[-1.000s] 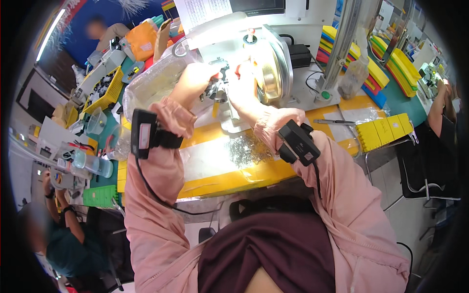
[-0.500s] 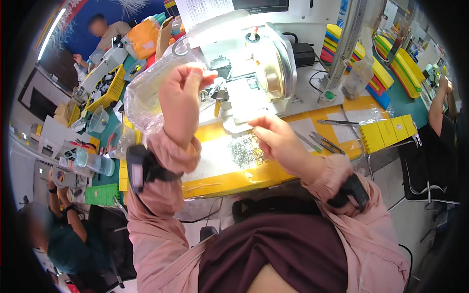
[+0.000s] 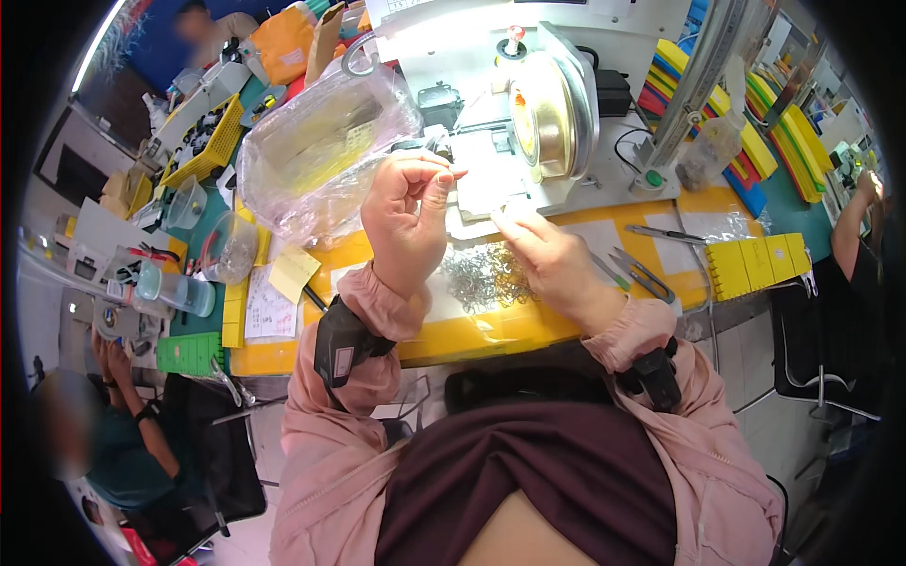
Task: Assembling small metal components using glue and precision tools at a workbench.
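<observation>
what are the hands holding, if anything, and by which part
Cannot tell: left hand and right hand both look pinched, but no held thing is discernible.

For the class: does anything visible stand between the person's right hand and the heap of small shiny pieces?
Nothing visible does: the right hand is close beside the heap of small shiny pieces, to its right. The slim tools lie on the hand's other side.

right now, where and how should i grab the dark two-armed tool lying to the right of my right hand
Probably pinch both arms of the dark two-armed tool near its lower-right end, coming from above on the right side with your right hand: the slim arms spread toward the upper left and draw together there.
</observation>
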Demonstrator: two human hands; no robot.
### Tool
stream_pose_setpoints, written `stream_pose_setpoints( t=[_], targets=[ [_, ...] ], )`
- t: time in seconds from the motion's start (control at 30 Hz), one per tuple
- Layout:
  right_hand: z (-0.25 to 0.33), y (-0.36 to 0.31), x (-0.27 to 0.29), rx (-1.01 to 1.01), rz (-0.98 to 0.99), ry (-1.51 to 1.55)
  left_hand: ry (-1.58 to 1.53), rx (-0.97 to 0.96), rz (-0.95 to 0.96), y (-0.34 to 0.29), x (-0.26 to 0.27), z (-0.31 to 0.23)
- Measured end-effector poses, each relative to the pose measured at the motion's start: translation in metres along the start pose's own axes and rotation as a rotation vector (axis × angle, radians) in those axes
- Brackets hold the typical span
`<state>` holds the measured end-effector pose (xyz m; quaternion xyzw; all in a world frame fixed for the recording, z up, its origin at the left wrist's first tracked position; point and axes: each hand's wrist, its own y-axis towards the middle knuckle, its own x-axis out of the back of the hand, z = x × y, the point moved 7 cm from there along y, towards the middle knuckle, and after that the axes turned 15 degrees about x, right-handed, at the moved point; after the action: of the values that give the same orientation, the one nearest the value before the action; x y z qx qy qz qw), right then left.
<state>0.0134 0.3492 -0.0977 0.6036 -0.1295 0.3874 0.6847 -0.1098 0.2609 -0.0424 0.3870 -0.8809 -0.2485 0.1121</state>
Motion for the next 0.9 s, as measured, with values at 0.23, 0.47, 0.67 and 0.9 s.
stream_pose_setpoints(
  t=[0.23, 0.47, 0.67, 0.9],
  targets=[
    [0.01, 0.016, 0.033, 0.004, -0.087, 0.09, 0.221, -0.089, -0.042, 0.0, 0.007, 0.001],
    [-0.011, 0.012, 0.021, -0.305, -0.272, 0.491, 0.31, -0.212, -0.068, -0.004, 0.009, 0.002],
    [-0.005, 0.012, 0.02, -0.117, -0.199, 0.278, 0.443, -0.26, -0.07, -0.009, 0.001, -0.007],
    [0.002, 0.003, 0.045, -0.167, -0.377, 0.372, 0.436, -0.288, -0.087, -0.008, 0.005, -0.007]
  ],
)
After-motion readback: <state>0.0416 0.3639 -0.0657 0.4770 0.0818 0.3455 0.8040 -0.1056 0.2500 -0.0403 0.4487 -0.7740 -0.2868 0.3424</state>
